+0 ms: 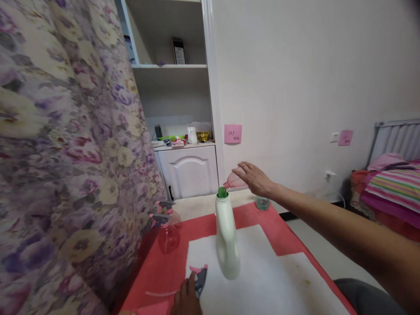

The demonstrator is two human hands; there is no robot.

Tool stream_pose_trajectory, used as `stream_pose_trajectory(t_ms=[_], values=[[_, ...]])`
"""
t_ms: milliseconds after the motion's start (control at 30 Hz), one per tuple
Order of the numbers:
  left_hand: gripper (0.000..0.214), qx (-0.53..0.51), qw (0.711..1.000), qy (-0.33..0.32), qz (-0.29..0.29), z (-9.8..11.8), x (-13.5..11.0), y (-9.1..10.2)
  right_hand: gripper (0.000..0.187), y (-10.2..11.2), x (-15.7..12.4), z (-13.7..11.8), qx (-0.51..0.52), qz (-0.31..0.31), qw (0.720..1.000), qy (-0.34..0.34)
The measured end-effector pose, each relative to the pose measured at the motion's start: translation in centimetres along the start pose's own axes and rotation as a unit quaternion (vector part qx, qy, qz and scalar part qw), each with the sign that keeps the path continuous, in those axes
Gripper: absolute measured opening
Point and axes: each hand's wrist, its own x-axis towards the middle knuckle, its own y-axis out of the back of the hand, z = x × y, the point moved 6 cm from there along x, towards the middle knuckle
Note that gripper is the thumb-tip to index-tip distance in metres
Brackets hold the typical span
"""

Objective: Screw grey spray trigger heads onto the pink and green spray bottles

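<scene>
My right hand (254,178) grips a clear pink bottle (235,180), tipped on its side with its neck to the left. That neck meets or almost meets the green spout (222,191) of a pale green jug (227,245), which stands upright on white paper. At the bottom of the head view, my left hand (187,299) has its fingers closed against a grey and pink spray trigger head (201,279). A thin clear tube (160,294) runs left from beside this hand. Part of the left hand is cut off by the frame's lower edge.
Two pink spray bottles (169,238) with grey triggers stand at the left of the red-covered table (203,229). A clear greenish glass (262,202) sits near its far right corner. A floral curtain (82,175) hangs close on the left; a white cabinet (192,173) stands behind.
</scene>
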Motion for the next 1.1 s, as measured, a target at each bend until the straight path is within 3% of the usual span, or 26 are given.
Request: stream_pose_trajectory(t_ms=[567,867,1100], values=[[0.057,-0.009,0.999,-0.024,0.039,-0.2,-0.1,-0.2,0.079,0.7,0.5,-0.4,-0.028,-0.01,0.999,0.016],[0.057,-0.016,1.0,-0.012,0.012,0.1,-0.3,0.3,0.075,1.5,0.9,-0.8,-0.042,-0.017,0.999,0.026],[0.056,-0.02,0.999,-0.015,0.025,0.2,-0.4,0.5,0.067,2.0,1.2,-1.3,-0.055,-0.019,0.998,0.039]])
